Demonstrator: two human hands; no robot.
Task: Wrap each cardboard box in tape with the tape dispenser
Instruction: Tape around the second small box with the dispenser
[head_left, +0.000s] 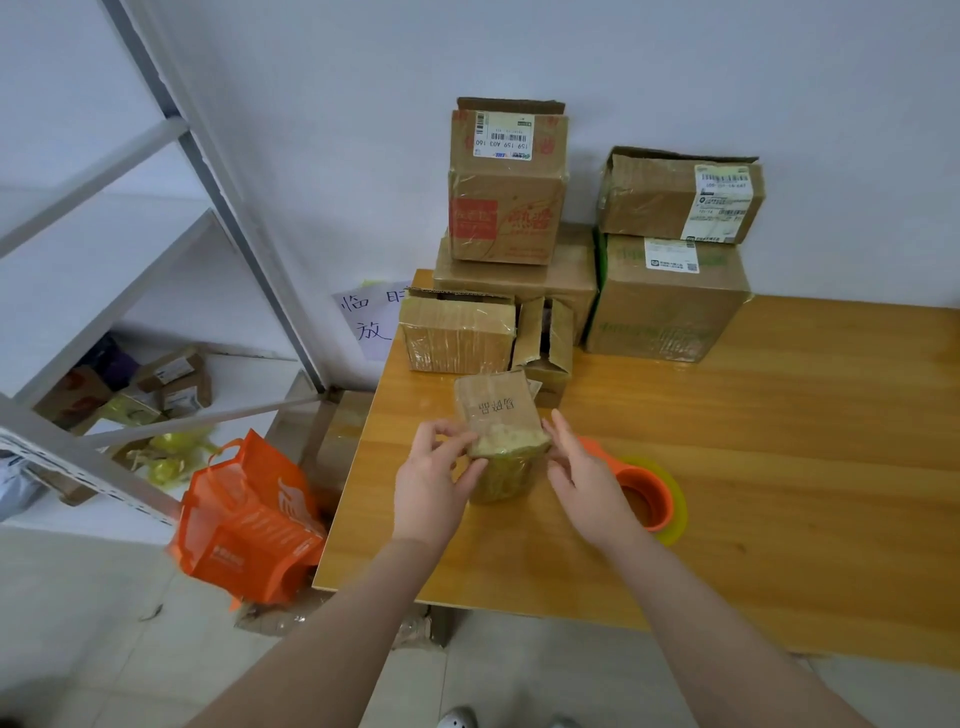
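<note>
A small cardboard box (496, 415), glossy with tape, is held upright over the wooden table (779, 441). My left hand (434, 478) grips its lower left side, fingers and thumb curled on the edge. My right hand (582, 470) touches its right side with fingers fairly straight. The orange tape dispenser (647, 493) with a roll of clear yellowish tape lies on the table just right of my right hand. Several more cardboard boxes (506, 208) are stacked at the back of the table against the wall.
A small box with open flaps (545, 348) stands right behind the held box. An orange bag (249, 519) sits on the floor left of the table. A metal shelf frame (156, 260) with packages fills the left side.
</note>
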